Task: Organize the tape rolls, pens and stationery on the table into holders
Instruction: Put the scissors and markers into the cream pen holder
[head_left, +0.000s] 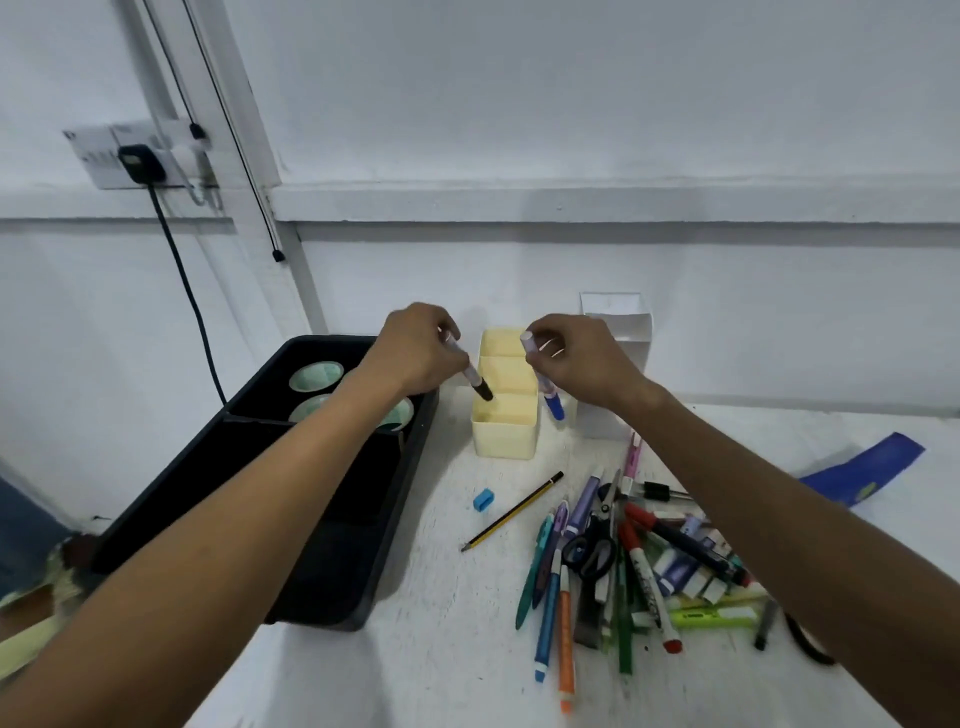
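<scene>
My left hand (415, 351) grips a marker with a black cap (480, 387), its tip pointing down over the nearest compartment of the cream holder (506, 436). My right hand (576, 358) holds a marker with a blue cap (553, 405), hanging just right of that holder. A pile of pens, markers, highlighters and erasers (639, 566) lies on the white table with black scissors (592, 551) among them. A black tray (311, 582) on the left holds green tape rolls (316, 375) at its far end.
A pencil (511, 512) and a small blue sharpener (483, 499) lie loose between tray and pile. A white box (618, 322) stands behind the cream holder against the wall. A blue strip (867, 467) lies at the right. A black cable hangs from a wall socket (137, 163).
</scene>
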